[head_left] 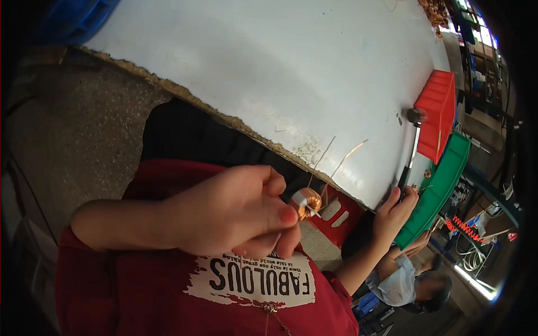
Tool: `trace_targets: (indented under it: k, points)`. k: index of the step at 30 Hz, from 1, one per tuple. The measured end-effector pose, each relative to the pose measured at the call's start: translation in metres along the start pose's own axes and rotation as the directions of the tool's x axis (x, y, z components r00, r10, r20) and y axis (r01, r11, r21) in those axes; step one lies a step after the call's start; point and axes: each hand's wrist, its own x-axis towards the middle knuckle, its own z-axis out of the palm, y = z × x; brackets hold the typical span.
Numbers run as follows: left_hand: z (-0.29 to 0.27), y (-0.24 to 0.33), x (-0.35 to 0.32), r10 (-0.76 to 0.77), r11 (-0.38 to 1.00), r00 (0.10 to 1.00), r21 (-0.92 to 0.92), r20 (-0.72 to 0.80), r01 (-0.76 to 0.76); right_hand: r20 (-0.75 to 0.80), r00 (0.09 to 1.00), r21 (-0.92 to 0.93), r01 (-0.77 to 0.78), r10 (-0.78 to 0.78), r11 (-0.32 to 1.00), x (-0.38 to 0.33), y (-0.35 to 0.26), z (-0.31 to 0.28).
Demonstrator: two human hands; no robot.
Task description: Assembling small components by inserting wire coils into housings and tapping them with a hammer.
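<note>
One pale grey worktop (269, 67) spans the upper middle of the view, its near edge rough, chipped and brown. Small dark specks and scratches mark the surface. A blue crate (78, 22) shows at the upper left, and a tangle of copper-coloured scraps (434, 14) lies at the upper right. Along the right side are a red bin (440, 115) and a green bin (437, 193), near each other. Below the worktop lie a speckled grey floor (95, 117) and part of a red stool (339, 218). Farther right, a co-worker in a pale top (395, 283) sits near a lit tube lamp (476, 283) and a red coiled cord (468, 228).

The left hand (241, 213) reaches in from the left across a red shirt (162, 297), fingers curled, pinching a copper-wound ring coil (307, 203) between thumb and fingers. The coil is just off the worktop's edge, its long wire ends pointing up. The right hand (395, 213), its forearm rising from below, is closed around the black handle of a hammer (413, 151), whose head is beside the red bin.
</note>
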Motion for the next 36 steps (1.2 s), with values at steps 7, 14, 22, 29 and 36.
trace_targets:
  k: [7,14,22,29,36]
  points:
    - [-0.033,-0.016,0.020,0.174,0.959,0.981,-0.242,0.090,-0.148,0.124,0.992,0.992,-0.124,0.001,-0.019,0.019,-0.051,-0.036]
    - [-0.032,-0.016,0.028,0.188,0.946,0.981,-0.278,0.048,-0.167,0.345,0.895,0.812,-0.435,-0.282,-0.390,0.024,-0.086,-0.050]
    - [-0.031,-0.021,0.030,0.233,0.944,0.972,-0.250,0.038,-0.216,0.430,0.873,0.892,-0.371,-0.231,0.258,0.009,-0.084,-0.071]
    - [-0.024,-0.024,0.032,0.253,0.961,0.966,-0.103,-0.047,-0.257,0.462,0.853,0.770,-0.250,-0.243,0.586,0.003,-0.074,-0.076]
    - [-0.021,-0.022,0.032,0.236,0.960,0.969,-0.140,-0.073,-0.244,0.212,0.949,0.720,0.010,-0.233,0.694,-0.008,-0.084,-0.062]
